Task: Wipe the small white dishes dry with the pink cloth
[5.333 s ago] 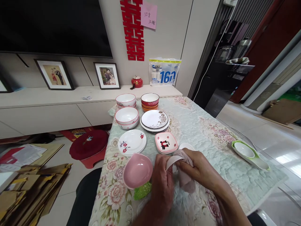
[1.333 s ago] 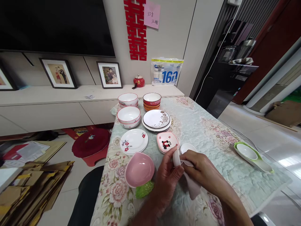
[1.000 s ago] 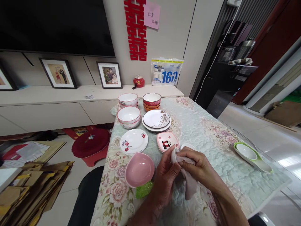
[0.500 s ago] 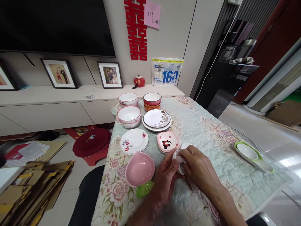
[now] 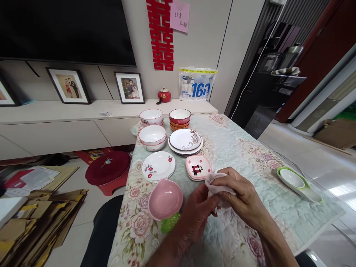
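Note:
Both hands meet above the near part of the table, right of the pink bowl. My right hand [image 5: 240,189] is closed on a thin white wipe [image 5: 218,182], bunched between its thumb and fingers. My left hand [image 5: 201,205] is closed from below around a small white dish, which the wipe and fingers hide almost wholly; its exact shape cannot be made out. Just beyond the hands lie square pink cat plates [image 5: 198,167], stacked. To their left is the pink peach-shaped bowl [image 5: 165,200] with a green leaf handle [image 5: 170,223].
White flowered plates [image 5: 158,167], brown-patterned plates [image 5: 185,140], red-rimmed white bowls [image 5: 152,135] and red and orange bowls [image 5: 180,118] stand stacked further back. A green-and-white spoon rest [image 5: 299,185] lies at the right on the floral tablecloth [image 5: 230,141]. A red stool [image 5: 108,168] stands left.
The wipe has come up and spread over the small white dish, whose rim showed more before. My right hand has turned and shifted slightly right. The stacked dishes have not moved.

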{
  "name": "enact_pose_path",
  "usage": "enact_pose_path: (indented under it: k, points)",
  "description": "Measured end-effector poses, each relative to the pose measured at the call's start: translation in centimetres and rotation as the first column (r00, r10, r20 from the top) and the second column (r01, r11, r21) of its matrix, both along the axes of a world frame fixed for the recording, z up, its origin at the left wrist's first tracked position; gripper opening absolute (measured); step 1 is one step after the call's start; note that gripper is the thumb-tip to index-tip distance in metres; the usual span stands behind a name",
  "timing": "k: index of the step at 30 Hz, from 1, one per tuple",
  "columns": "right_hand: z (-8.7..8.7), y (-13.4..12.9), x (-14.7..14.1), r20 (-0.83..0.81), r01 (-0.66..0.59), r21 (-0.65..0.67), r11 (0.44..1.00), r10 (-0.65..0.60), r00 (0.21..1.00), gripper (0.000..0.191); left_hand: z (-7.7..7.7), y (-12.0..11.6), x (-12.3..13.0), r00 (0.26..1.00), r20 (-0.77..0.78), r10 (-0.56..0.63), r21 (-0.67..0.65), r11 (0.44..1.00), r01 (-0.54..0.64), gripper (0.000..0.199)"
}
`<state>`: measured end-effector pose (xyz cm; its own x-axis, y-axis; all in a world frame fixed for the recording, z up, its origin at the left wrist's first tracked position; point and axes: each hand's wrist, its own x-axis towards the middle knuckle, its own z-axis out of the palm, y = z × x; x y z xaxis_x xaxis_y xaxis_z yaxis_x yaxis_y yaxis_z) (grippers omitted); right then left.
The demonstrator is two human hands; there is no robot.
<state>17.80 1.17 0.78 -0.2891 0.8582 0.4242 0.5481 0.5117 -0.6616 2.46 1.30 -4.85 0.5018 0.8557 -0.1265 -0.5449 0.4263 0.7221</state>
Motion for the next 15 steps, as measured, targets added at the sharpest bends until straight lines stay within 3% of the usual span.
enact_pose_path:
  k: [3, 10, 15]
  points:
    - [-0.1, 0.2, 0.1, 0.042, 0.02, -0.065, 0.998, -0.017, 0.999, 0.018, 0.0, 0.0, 0.3, 0.997, -0.061, 0.049, 0.074, 0.996, -0.044, 0.045]
    - [-1.1, 1.1, 1.1, 0.056, 0.155, -0.211, 0.965, -0.146, 0.988, 0.02, 0.7, -0.6, 0.3, 0.987, -0.156, 0.043, 0.235, 0.972, -0.006, 0.063]
    - [-1.2, 1.2, 1.3, 0.029, 0.207, -0.251, 0.946, -0.207, 0.978, 0.021, 0.7, -0.8, 0.3, 0.988, -0.133, 0.082, 0.273, 0.961, -0.043, 0.078]
